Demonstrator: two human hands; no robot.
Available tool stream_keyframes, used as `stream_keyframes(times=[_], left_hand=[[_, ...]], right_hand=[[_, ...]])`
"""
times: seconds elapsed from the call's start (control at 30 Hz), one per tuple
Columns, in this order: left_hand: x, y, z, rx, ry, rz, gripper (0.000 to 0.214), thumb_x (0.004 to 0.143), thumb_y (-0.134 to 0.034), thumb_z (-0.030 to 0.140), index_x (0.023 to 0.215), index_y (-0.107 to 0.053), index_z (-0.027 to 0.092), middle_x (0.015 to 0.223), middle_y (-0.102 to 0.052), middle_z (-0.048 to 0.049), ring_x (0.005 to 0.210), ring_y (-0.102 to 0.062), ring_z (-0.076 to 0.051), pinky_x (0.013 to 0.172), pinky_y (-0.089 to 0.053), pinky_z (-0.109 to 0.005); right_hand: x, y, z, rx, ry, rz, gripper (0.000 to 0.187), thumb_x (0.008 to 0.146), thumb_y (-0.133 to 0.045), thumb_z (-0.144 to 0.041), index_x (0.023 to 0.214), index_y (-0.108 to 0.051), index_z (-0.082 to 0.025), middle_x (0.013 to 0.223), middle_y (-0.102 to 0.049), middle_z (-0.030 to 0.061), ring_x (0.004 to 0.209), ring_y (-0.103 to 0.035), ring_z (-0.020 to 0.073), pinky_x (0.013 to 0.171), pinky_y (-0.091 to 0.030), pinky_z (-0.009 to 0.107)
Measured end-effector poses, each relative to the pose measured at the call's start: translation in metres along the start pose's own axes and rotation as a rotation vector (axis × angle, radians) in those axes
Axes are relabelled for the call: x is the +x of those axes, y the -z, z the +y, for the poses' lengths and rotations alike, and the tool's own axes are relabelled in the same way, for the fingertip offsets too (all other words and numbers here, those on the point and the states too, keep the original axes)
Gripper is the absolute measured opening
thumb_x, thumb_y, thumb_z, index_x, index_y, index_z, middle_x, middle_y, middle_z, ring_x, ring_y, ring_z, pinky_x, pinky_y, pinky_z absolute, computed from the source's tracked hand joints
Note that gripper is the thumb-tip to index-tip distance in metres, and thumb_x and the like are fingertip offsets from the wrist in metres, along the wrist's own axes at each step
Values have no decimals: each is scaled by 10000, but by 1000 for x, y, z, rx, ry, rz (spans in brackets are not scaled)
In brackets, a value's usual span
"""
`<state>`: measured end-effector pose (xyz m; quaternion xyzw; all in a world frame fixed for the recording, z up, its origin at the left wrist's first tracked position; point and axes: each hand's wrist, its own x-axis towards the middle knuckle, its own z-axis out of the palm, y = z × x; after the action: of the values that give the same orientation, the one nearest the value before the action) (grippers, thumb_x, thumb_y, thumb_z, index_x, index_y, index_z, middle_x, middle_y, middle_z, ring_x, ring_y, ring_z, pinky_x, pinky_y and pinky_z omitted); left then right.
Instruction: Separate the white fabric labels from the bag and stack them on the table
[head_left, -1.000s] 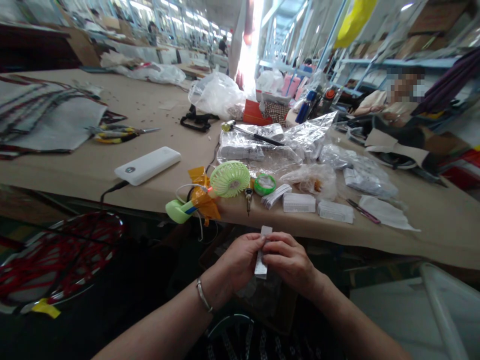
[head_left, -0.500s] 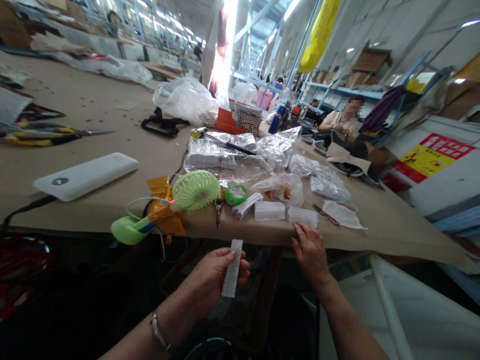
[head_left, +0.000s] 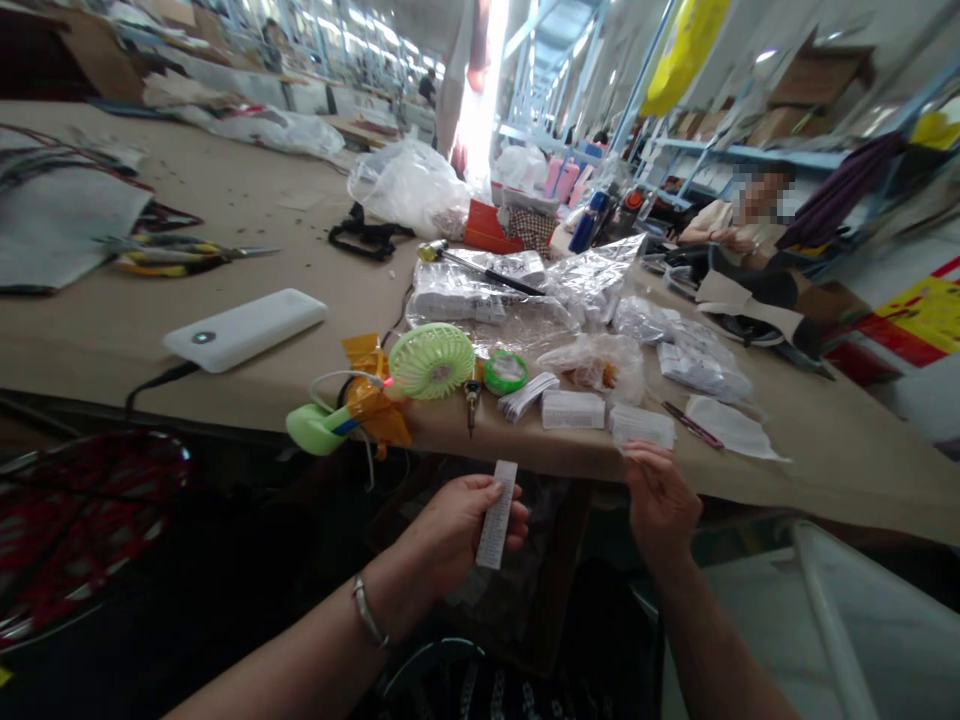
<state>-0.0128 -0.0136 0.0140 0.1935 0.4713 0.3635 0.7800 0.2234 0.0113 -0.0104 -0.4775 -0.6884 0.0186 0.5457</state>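
My left hand (head_left: 469, 525) is closed around a narrow white printed label strip (head_left: 496, 515), held upright in front of the table edge between thumb and fingers. My right hand (head_left: 661, 495) reaches to the table edge, its thumb and fingertips pinched at the near edge of a label stack (head_left: 642, 427). A label seems to be in that pinch, though the fingers partly cover it. Just left of that stack lies a second label stack (head_left: 573, 410). Beside it is a fanned bunch of white strips (head_left: 529, 396).
Near the table edge are a green fan (head_left: 431, 362), a soldering iron (head_left: 471, 405), a green tape roll (head_left: 505, 372) and a pen-like tool (head_left: 694, 426). Farther back lie a hammer (head_left: 487, 270), pliers (head_left: 172, 255) and a white power bank (head_left: 247, 328). A co-worker (head_left: 739, 215) sits at right.
The view has shifted, so the table items appear farther right. My right hand's fingers have drawn together at the stack's near edge. My left hand keeps the strip.
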Motion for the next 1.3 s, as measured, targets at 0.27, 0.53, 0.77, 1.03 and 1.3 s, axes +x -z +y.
stream_keyframes(times=[0.27, 0.53, 0.77, 1.03, 1.3], left_hand=[[7, 5, -6, -157, -132, -140, 62, 630, -619, 108, 677, -614, 69, 556, -574, -25, 444, -501, -81, 434, -354, -187], [6, 15, -8, -242, -196, -72, 60, 585, -644, 135, 594, -619, 81, 574, -586, -32, 511, -501, -88, 482, -340, -205], [4, 15, -8, -274, -149, -65, 69, 600, -648, 145, 612, -616, 85, 580, -603, -37, 501, -510, -94, 490, -353, -214], [1, 14, -10, -307, -136, -110, 173, 672, -674, 247, 683, -631, 80, 632, -615, -48, 539, -538, -98, 504, -377, -207], [-4, 15, -10, -231, -105, -102, 107, 750, -581, 182, 744, -615, 81, 616, -603, -44, 497, -552, -100, 492, -419, -207]], right_hand=[[-20, -61, -75, 297, 359, -478, 162, 819, -526, -133, 904, -618, -235, 928, -627, 52, 1002, -546, 213, 844, -468, 416], [-26, -69, -65, 245, 435, -605, 143, 823, -524, -121, 887, -621, -205, 923, -649, 49, 1031, -537, 197, 907, -428, 404], [-20, -64, -66, 233, 483, -683, 146, 830, -527, -113, 909, -603, -210, 924, -661, 34, 1048, -537, 187, 923, -407, 391], [-22, -63, -69, 183, 503, -673, 140, 829, -519, -113, 902, -600, -201, 928, -668, 31, 1048, -540, 184, 940, -389, 395], [-27, -55, -69, 310, 303, -580, 295, 772, -602, -155, 1060, -565, -204, 1005, -638, 67, 1060, -534, 223, 918, -424, 418]])
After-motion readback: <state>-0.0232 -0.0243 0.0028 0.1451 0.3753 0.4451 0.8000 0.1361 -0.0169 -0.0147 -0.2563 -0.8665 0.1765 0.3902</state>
